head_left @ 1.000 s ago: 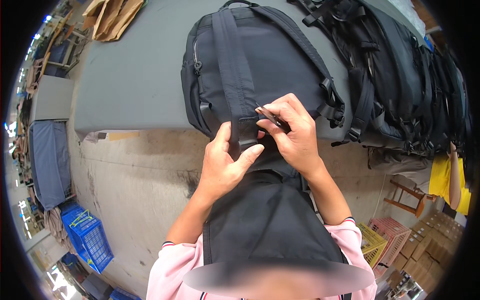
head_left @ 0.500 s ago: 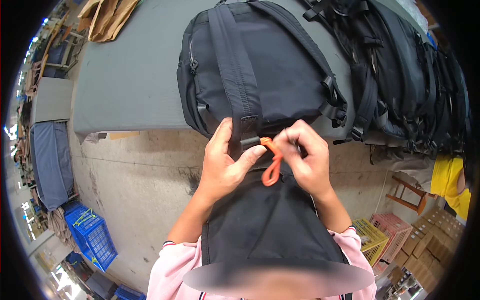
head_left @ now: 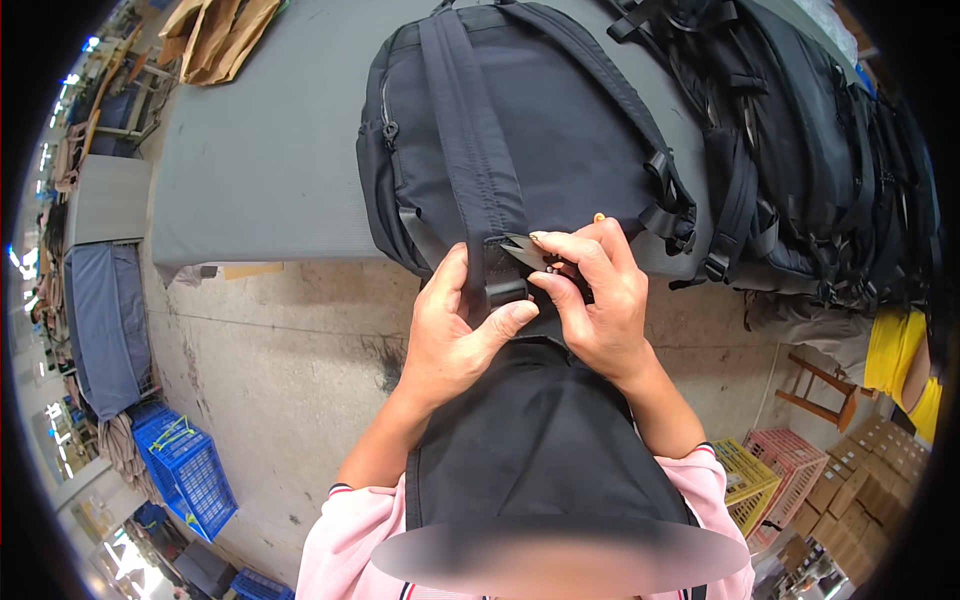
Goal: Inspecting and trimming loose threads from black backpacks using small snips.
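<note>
Black backpack [head_left: 580, 130], straps [head_left: 468, 140] upward, snips [head_left: 534, 259] at one strap, blades parted

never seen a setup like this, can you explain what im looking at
There's no machine here, just someone working bare-handed. Every picture comes from one fisheye camera on that person's head, looking down, which is why straight edges bend. On the grey table lies a black backpack, with more black bags to its right and brown paper at the far left. The left hand pinches the backpack's strap near its lower end; the right hand holds open snips at the strap's edge.
</note>
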Demonstrator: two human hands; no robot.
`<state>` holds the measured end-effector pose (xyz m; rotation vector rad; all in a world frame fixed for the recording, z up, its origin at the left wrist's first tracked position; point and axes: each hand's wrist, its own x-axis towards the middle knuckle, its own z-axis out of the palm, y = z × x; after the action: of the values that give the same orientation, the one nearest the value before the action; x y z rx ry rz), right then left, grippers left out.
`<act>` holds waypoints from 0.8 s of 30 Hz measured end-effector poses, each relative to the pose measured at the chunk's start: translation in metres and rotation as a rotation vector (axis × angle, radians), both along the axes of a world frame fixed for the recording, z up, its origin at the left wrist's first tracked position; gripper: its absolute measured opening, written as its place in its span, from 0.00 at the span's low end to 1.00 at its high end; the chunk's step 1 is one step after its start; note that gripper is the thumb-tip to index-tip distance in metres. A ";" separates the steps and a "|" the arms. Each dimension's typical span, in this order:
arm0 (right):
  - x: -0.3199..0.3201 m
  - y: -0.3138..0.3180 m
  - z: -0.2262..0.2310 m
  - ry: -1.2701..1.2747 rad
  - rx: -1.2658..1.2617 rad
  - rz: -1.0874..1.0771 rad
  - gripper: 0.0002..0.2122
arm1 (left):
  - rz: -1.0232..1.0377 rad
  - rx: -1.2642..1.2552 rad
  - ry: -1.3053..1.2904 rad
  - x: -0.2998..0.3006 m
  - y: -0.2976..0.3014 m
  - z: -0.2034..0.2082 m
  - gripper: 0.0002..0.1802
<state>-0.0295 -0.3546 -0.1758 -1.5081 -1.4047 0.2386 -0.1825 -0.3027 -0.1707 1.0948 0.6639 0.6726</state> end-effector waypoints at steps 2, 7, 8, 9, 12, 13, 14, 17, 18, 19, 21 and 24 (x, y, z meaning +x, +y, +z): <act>-0.002 0.000 -0.001 -0.049 0.023 0.001 0.15 | -0.007 0.028 0.020 -0.001 0.000 -0.001 0.23; -0.005 0.000 -0.007 -0.060 0.022 -0.033 0.14 | -0.017 -0.019 0.011 -0.003 0.000 -0.001 0.22; -0.005 -0.002 -0.005 -0.061 0.021 -0.033 0.14 | -0.022 -0.024 0.023 -0.004 0.000 -0.001 0.22; -0.006 -0.003 -0.004 -0.037 0.041 -0.050 0.14 | -0.019 -0.025 0.022 -0.004 0.000 -0.001 0.22; -0.005 -0.001 -0.004 -0.021 0.056 -0.049 0.14 | -0.013 -0.025 -0.003 -0.003 0.001 0.000 0.22; -0.004 0.000 -0.004 -0.029 0.049 -0.033 0.14 | -0.018 -0.032 -0.005 -0.003 0.001 0.000 0.22; -0.004 -0.001 -0.004 -0.030 0.048 -0.033 0.14 | -0.022 -0.039 -0.006 -0.003 0.002 0.000 0.22; -0.003 0.000 -0.002 -0.086 0.043 -0.009 0.13 | -0.009 0.003 -0.015 -0.007 0.002 -0.003 0.22; -0.003 -0.002 -0.002 -0.086 0.045 -0.005 0.13 | -0.005 0.005 -0.015 -0.007 0.002 -0.005 0.22; -0.002 -0.003 -0.003 -0.030 -0.016 -0.002 0.13 | 0.020 -0.018 -0.015 -0.008 0.001 -0.005 0.20; 0.004 0.000 -0.003 0.096 -0.175 0.033 0.10 | 0.047 -0.036 -0.018 -0.009 0.002 -0.007 0.18; 0.007 -0.004 -0.018 0.683 -0.268 0.172 0.13 | 0.156 -0.264 -0.005 -0.010 0.006 -0.010 0.18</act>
<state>-0.0222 -0.3587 -0.1934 -1.3262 -0.9646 0.9828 -0.1930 -0.2962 -0.1811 0.8028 0.8151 0.6981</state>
